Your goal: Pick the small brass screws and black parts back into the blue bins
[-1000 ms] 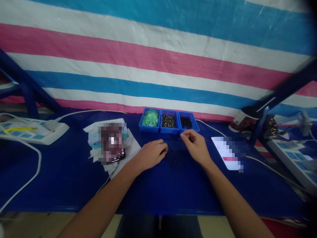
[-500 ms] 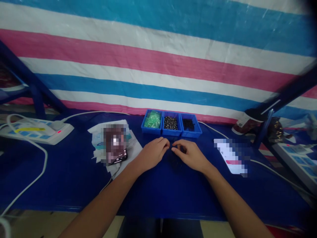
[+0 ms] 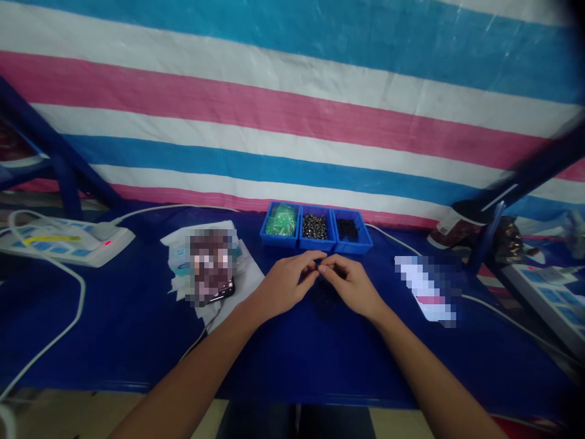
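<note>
My left hand and my right hand meet fingertip to fingertip above the blue table. Both are closed in a pinch around something small and dark, mostly hidden by the fingers, so its kind does not show. Below the right hand lies a small dark heap, hard to tell from the table. Just beyond the hands stand three blue bins in a row: one with green pieces, one with small shiny metal parts, one with black parts.
On the left, a phone rests on white packaging, with a power strip farther out. To the right are a lit phone, a lidded cup and another power strip. A striped sheet hangs behind.
My hands were slightly apart and have come together. The left fingers have reached rightward to meet the right fingertips at a small dark piece.
</note>
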Motion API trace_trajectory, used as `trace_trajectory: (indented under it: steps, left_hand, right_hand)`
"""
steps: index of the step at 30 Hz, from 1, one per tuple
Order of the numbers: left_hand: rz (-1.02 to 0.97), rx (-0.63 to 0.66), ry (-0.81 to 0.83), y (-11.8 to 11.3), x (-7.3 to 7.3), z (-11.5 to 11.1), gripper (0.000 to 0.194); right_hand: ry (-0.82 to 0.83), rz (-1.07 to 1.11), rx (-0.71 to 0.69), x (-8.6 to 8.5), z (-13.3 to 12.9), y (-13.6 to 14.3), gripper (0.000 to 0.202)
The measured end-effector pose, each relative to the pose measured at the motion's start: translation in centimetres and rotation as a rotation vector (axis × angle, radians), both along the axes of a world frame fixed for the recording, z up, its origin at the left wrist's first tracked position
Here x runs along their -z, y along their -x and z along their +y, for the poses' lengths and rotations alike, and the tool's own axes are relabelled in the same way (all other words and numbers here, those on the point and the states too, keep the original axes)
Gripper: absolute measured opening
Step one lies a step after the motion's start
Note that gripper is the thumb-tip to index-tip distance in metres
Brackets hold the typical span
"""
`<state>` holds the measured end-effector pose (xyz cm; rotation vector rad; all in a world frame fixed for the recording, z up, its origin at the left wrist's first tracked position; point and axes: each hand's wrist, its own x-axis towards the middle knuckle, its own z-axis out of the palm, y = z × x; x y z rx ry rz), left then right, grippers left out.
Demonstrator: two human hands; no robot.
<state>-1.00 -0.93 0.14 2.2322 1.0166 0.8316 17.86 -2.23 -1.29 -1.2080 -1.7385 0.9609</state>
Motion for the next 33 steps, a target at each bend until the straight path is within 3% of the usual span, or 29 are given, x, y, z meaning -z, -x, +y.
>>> trace_trajectory:
  steps: [9, 18, 20, 24, 26, 33]
  left_hand:
    - [-0.188, -0.186, 0.071, 0.5, -0.3, 0.4, 0.013]
    - [-0.171, -0.113, 0.11, 0.5, -0.3, 0.3, 0.024]
    - [-0.15, -0.13, 0.093, 0.5, -0.4, 0.3, 0.028]
    - [0.008, -0.189, 0.032, 0.7, 0.0, 0.6, 0.027]
    - [0.118, -0.212, -0.005, 0.9, 0.6, 0.9, 0.024]
    - [0.337, -0.068, -0.061, 1.4, 2.2, 1.1, 0.028]
  right_hand:
    - [0.031, 0.001, -0.035, -0.3, 0.0, 0.1, 0.024]
    - [0.095, 0.129, -0.01, -0.7, -0.1, -0.2, 0.027]
    - [0.089, 0.178, 0.054, -0.7, 0.2, -0.5, 0.026]
    - [0.046, 0.333, 0.445, -0.2, 1.3, -1.6, 0.031]
    - [0.055, 0.331, 0.565, 0.1, 1.7, -2.2, 0.04]
    - [0.034, 0.119, 0.466, 0.2, 1.9, -2.9, 0.028]
